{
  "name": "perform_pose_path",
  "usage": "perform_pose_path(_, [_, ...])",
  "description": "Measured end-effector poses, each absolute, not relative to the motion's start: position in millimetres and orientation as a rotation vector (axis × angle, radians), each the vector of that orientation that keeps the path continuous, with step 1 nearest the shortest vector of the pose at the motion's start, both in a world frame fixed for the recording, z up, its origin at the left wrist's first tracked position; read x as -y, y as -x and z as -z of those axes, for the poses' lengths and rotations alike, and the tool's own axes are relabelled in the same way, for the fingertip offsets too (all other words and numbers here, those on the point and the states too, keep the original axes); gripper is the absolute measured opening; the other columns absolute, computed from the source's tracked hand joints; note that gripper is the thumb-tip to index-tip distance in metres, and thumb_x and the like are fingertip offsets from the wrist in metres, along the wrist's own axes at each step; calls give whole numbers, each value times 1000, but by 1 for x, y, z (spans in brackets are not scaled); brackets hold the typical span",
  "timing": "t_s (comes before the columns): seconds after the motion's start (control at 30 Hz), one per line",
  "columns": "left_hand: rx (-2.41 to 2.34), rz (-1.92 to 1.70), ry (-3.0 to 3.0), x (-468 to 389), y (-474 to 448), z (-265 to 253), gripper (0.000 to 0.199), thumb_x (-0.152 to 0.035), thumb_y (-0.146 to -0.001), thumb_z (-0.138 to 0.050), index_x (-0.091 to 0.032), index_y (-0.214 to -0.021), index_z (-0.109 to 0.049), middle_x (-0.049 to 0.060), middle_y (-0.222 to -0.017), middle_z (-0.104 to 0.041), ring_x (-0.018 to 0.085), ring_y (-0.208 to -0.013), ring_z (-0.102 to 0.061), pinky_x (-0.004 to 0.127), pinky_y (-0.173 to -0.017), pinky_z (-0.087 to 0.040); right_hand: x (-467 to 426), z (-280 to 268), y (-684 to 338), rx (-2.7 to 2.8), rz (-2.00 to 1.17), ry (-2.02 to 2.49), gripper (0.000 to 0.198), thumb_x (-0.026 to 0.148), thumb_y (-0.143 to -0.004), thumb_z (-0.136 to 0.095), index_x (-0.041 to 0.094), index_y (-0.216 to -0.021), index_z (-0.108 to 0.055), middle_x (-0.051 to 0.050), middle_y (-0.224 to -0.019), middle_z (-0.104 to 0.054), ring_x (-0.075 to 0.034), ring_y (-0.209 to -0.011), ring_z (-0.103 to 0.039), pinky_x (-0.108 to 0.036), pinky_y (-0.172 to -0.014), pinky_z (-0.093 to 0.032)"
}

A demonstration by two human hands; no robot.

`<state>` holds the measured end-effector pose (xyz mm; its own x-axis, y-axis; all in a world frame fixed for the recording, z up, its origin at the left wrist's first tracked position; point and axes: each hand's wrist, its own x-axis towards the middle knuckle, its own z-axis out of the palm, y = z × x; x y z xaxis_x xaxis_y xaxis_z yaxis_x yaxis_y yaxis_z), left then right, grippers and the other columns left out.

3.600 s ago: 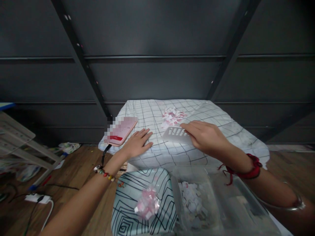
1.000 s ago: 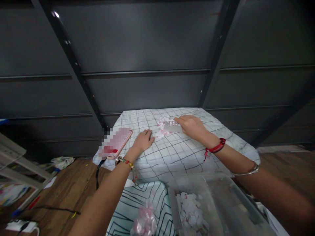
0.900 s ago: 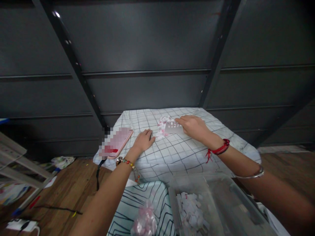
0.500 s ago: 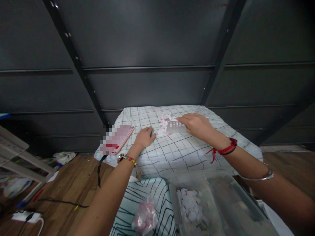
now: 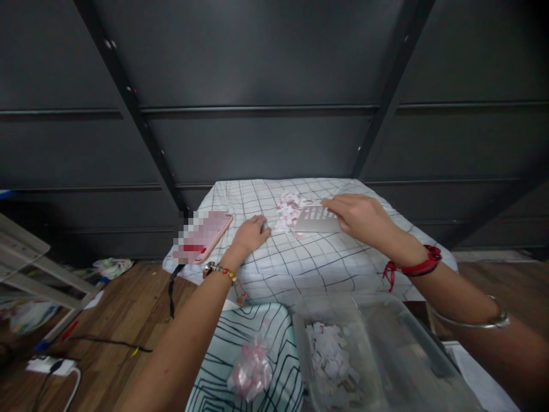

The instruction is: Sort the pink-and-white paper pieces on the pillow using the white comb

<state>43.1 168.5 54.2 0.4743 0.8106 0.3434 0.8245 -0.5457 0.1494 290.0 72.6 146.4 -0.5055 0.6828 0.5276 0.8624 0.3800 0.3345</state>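
Note:
My right hand [image 5: 358, 214] is closed on the right end of a pale grey slotted plate [image 5: 315, 220], which is tilted over the table. Beside and behind the plate lies a loose pile of white and pink paper scraps [image 5: 288, 209]. To the left of the pile, my left hand [image 5: 251, 233] rests on the checked cloth [image 5: 291, 263] with thumb and fingers apart. A small dark spot shows between its thumb and forefinger; I cannot tell if that is a thing or shadow.
A phone [image 5: 208, 237] with a blurred screen lies on the table's left edge. Nearer are a clear plastic bin [image 5: 403, 326] holding white scraps [image 5: 330, 355] and a pink-filled plastic bag [image 5: 251, 369] on patterned fabric. A dark panelled wall [image 5: 257, 143] stands behind. A power strip [image 5: 51, 366] lies on the floor.
My right hand has moved a little to the right with the slotted plate, uncovering more of the scraps. The left hand stays at about the same spot. The view has shifted slightly.

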Motion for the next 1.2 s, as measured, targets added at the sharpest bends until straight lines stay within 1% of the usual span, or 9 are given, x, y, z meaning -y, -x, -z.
perform_pose_path(0.17, [1487, 589, 2663, -170, -43, -53, 27, -28, -87, -47, -15, -109, -56, 9, -119, -58, 21, -110, -55, 31, -97, -42, -79, -145, -283, 2333, 855, 1367, 38, 1, -73, -40, 14, -100, -63, -8, -84, -67, -18, -77, -59, -29, -68, -42])
perform_pose_path(0.4, [1510, 582, 2674, -168, -44, -54, 28, -29, -87, -46, -16, -110, -56, 9, -122, -57, 21, -112, -54, 31, -97, -41, -78, -142, -281, 2389, 828, 1345, 41, 0, -71, -38, 16, -101, -62, -6, -84, -67, -17, -76, -59, -28, -67, -42])
perform_pose_path(0.57, [1529, 582, 2672, -167, -43, -55, 28, -29, -87, -46, -17, -111, -55, 8, -122, -57, 21, -112, -53, 32, -97, -41, -68, -152, -290, 2337, 867, 1389, 37, 3, -72, -40, 16, -97, -63, -8, -83, -67, -19, -78, -59, -29, -68, -42])
perform_pose_path(0.7, [1521, 581, 2675, -166, -44, -56, 29, -28, -87, -47, -15, -112, -55, 10, -122, -57, 22, -112, -53, 31, -98, -41, -64, -151, -300, 2344, 843, 1390, 39, 3, -73, -39, 16, -101, -63, -8, -84, -67, -19, -78, -60, -30, -68, -43])
perform_pose_path(0.9, [1531, 560, 2667, -166, -44, -57, 29, -28, -88, -47, -15, -112, -56, 9, -122, -57, 21, -112, -54, 30, -97, -41, -64, -144, -308, 2386, 849, 1393, 41, 2, -72, -39, 14, -103, -62, -9, -87, -68, -20, -81, -61, -30, -71, -44])
perform_pose_path(1.1, [1533, 558, 2661, -167, -44, -56, 29, -29, -87, -48, -17, -112, -56, 8, -122, -57, 21, -113, -53, 30, -98, -40, -62, -146, -310, 2342, 879, 1429, 38, 4, -75, -39, 16, -103, -62, -8, -85, -68, -19, -79, -60, -30, -67, -43])
perform_pose_path(1.2, [1530, 563, 2668, -167, -44, -56, 29, -28, -88, -47, -16, -113, -56, 9, -122, -57, 21, -112, -54, 30, -98, -41, -62, -146, -312, 2361, 909, 1451, 38, 3, -74, -39, 16, -101, -62, -7, -86, -68, -19, -77, -60, -29, -64, -42])
